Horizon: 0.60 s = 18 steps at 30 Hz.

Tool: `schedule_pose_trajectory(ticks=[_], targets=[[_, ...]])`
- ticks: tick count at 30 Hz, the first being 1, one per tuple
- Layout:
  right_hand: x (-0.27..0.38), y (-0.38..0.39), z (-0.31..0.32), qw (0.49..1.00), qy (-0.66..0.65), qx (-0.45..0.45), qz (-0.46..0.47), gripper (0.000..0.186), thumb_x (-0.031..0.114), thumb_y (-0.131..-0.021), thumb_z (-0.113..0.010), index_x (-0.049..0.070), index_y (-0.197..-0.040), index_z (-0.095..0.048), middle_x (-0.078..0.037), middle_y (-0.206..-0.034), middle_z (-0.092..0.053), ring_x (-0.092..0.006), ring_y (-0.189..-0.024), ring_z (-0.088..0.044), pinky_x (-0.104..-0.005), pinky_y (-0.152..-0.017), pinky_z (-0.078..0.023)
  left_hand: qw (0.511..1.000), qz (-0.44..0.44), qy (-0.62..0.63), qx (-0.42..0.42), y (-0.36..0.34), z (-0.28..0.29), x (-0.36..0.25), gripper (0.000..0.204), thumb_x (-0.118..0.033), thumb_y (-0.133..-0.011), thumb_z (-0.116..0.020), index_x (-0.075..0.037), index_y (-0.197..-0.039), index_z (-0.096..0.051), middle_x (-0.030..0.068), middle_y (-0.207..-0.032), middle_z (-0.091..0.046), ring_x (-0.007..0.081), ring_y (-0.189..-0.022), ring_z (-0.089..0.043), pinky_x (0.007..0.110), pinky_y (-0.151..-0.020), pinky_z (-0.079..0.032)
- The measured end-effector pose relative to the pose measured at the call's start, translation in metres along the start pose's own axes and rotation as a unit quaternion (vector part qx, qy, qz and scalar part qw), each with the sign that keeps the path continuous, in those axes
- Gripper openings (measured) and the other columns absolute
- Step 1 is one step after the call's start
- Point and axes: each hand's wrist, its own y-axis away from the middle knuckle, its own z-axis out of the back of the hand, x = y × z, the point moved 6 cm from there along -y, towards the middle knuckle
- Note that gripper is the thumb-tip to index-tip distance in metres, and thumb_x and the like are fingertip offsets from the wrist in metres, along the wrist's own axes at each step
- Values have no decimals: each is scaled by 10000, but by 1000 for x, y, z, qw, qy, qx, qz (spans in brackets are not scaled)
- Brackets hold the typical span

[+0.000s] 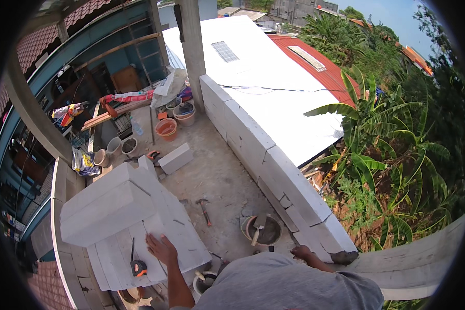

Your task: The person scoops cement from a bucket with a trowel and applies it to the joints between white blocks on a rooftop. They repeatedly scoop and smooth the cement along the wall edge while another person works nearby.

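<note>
My left hand lies flat, fingers spread, on a stack of pale lightweight concrete blocks. Nothing is held in it. Beside it on the blocks sits a black and orange tape measure, with a dark, thin pencil-like stick just above. A large block rests on top of the stack. My right hand is low beside the near end of the block wall; its fingers are small and dark, so their grip is unclear. To its left, a trowel lies across a mortar bucket.
A hammer lies on the concrete floor. Beyond are a loose block, a handsaw, an orange bucket and several other buckets. A concrete column rises at the wall's far end. Outside the wall lies a white roof.
</note>
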Motion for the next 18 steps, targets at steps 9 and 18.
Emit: schedule_pose_trajectory(ticks=[9, 18], targets=[[-58, 5, -36, 974, 216, 62, 22, 310, 433, -888, -685, 180, -1054, -755, -101, -1068, -756, -334, -1042, -716, -482, -830, -572, 1000, 1, 5, 7, 4, -5, -17, 606, -380, -1056, -448, 33, -1499, -415, 179, -1601, -376, 374, -1517, -304, 578, -1225, -213], [-89, 20, -11, 972, 168, -157, -52, 364, 462, -956, -595, 139, -976, -762, -127, -916, -755, -250, -877, -752, -458, -722, -580, 999, 7, 32, 10, -1, -3, -25, 642, -357, -1018, -506, 47, -1507, -411, 202, -1597, -382, 377, -1522, -289, 566, -1239, -197]])
